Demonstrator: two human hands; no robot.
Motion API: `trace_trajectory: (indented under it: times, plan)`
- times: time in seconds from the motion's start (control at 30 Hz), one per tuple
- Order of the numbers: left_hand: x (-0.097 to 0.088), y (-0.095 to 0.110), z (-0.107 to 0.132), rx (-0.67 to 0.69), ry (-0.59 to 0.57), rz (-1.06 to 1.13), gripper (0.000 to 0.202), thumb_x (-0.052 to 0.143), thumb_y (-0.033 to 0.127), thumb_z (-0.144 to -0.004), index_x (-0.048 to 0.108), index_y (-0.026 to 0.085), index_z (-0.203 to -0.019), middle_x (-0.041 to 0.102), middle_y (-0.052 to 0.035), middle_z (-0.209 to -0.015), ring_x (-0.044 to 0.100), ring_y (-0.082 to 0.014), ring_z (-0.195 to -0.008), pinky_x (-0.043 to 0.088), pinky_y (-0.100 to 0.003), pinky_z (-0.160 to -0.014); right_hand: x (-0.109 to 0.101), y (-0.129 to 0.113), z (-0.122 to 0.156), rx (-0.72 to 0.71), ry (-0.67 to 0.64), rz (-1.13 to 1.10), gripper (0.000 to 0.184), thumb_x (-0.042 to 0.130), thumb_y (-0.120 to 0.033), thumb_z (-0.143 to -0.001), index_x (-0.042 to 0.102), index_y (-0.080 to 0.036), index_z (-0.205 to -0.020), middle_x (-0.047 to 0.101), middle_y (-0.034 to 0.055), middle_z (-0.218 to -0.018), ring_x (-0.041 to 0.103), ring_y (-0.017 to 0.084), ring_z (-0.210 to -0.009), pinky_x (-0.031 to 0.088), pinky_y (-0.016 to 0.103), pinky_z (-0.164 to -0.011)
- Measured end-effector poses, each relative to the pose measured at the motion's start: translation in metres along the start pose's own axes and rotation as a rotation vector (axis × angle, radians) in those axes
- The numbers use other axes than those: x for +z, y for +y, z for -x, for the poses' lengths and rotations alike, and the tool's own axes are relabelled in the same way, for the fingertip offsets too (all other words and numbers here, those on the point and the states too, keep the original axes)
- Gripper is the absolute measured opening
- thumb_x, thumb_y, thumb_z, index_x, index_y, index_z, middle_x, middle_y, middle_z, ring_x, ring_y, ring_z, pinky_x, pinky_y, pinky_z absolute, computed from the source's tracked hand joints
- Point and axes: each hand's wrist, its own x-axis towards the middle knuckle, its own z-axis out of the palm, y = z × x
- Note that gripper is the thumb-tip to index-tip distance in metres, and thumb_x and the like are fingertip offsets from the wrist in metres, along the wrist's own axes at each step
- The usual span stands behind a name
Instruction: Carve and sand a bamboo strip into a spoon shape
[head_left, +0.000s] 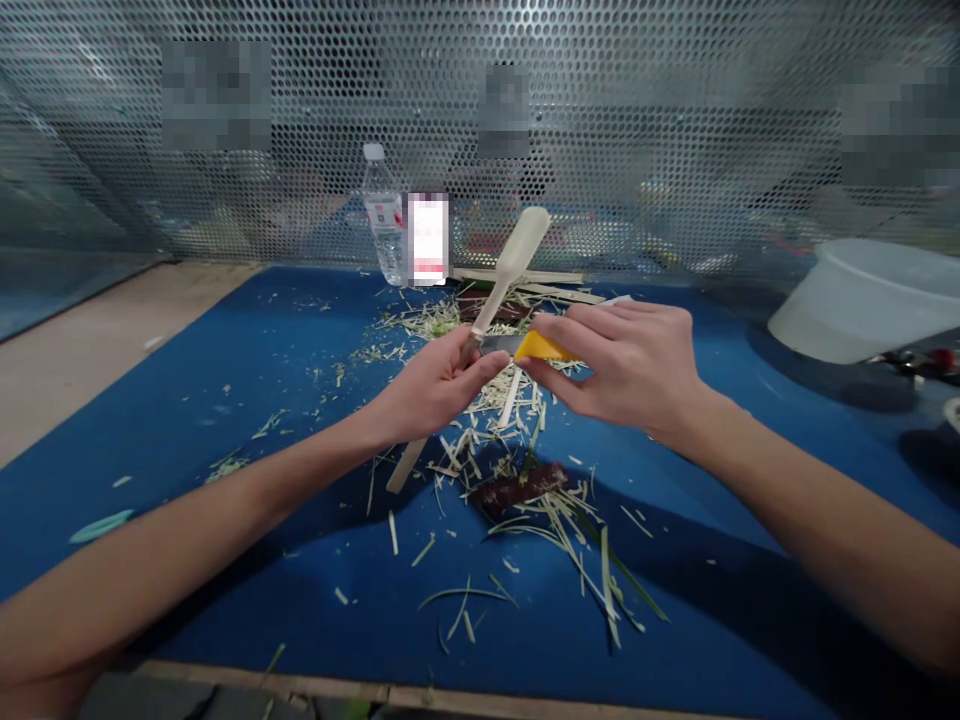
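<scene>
Lying near the front edge: loose pale strips [394, 533] and a few green ones, spread over the blue tabletop [285, 620].
Turquoise item: a small soft-looking thing [103, 527] far to the left, well apart from the hands.
Brown piece: dark, flat [521, 488], among the strips just this side of the hands.
Left hand: closed around [450, 385] the narrow handle of a wooden paddle [508, 270], raised above the tabletop, broad end tilted up and away.
Right hand: gripping [619, 365] a yellow-handled knife [549, 347]; its blade reaches the paddle beside the left thumb.
Shavings: a heap [487, 405] cluttering the space below and behind both hands, partly hidden by them.
White tub: at the right [862, 305], clear of the work, small blurred items beside it.
Slats: thin, pale [555, 292], behind the heap.
Bottle and phone: water bottle [386, 240] upright beside a bright-screened phone [428, 240].
Metal mesh: a perforated wall [315, 180] closing off the back.
</scene>
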Motion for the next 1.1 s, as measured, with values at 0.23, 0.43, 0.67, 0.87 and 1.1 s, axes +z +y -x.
trace_trajectory:
  times: [0.23, 0.43, 0.67, 0.87, 1.1]
  plan:
    - [0.002, -0.002, 0.000, 0.038, 0.102, 0.006, 0.033, 0.054, 0.043, -0.096, 0.037, 0.023, -0.076, 0.034, 0.0092, -0.054, 0.033, -0.0062, -0.046, 0.025, -0.024, -0.044, 0.000, -0.012, 0.000, 0.064, 0.083, 0.046, 0.031, 0.053, -0.045, -0.098, 0.070, -0.020, -0.104, 0.076, 0.0025, -0.078, 0.067, 0.015, -0.068, 0.036, 0.027, -0.058]
    - [0.002, 0.000, 0.001, 0.024, 0.022, 0.110, 0.026, 0.055, 0.042, -0.096, 0.043, 0.022, -0.085, 0.037, 0.0092, -0.057, 0.035, -0.0065, -0.046, 0.027, -0.023, -0.043, 0.001, -0.006, -0.001, 0.042, 0.046, -0.019, 0.030, 0.054, -0.047, -0.096, 0.070, -0.022, -0.100, 0.077, 0.0013, -0.080, 0.067, 0.013, -0.066, 0.037, 0.026, -0.057]
    - [0.004, 0.000, 0.003, 0.052, -0.014, 0.082, 0.022, 0.053, 0.042, -0.097, 0.046, 0.021, -0.091, 0.036, 0.0090, -0.058, 0.036, -0.0076, -0.046, 0.027, -0.024, -0.042, -0.003, -0.001, -0.003, 0.016, 0.003, -0.062, 0.031, 0.052, -0.047, -0.097, 0.070, -0.022, -0.096, 0.076, 0.0006, -0.079, 0.064, 0.012, -0.060, 0.036, 0.027, -0.056]
    - [0.005, 0.004, 0.002, 0.030, 0.025, -0.018, 0.022, 0.053, 0.040, -0.097, 0.044, 0.022, -0.087, 0.041, 0.0070, -0.060, 0.035, -0.0081, -0.048, 0.028, -0.024, -0.044, -0.008, 0.000, -0.005, 0.010, -0.024, -0.044, 0.032, 0.053, -0.048, -0.096, 0.071, -0.022, -0.094, 0.075, 0.0003, -0.076, 0.063, 0.013, -0.060, 0.034, 0.027, -0.054]
    - [0.005, 0.003, 0.003, 0.021, 0.076, -0.099, 0.026, 0.051, 0.042, -0.098, 0.043, 0.023, -0.083, 0.043, 0.0061, -0.060, 0.038, -0.0089, -0.050, 0.029, -0.026, -0.047, -0.004, -0.008, -0.002, 0.058, -0.014, 0.003, 0.032, 0.053, -0.047, -0.096, 0.072, -0.022, -0.095, 0.076, 0.0017, -0.078, 0.065, 0.014, -0.064, 0.034, 0.027, -0.056]
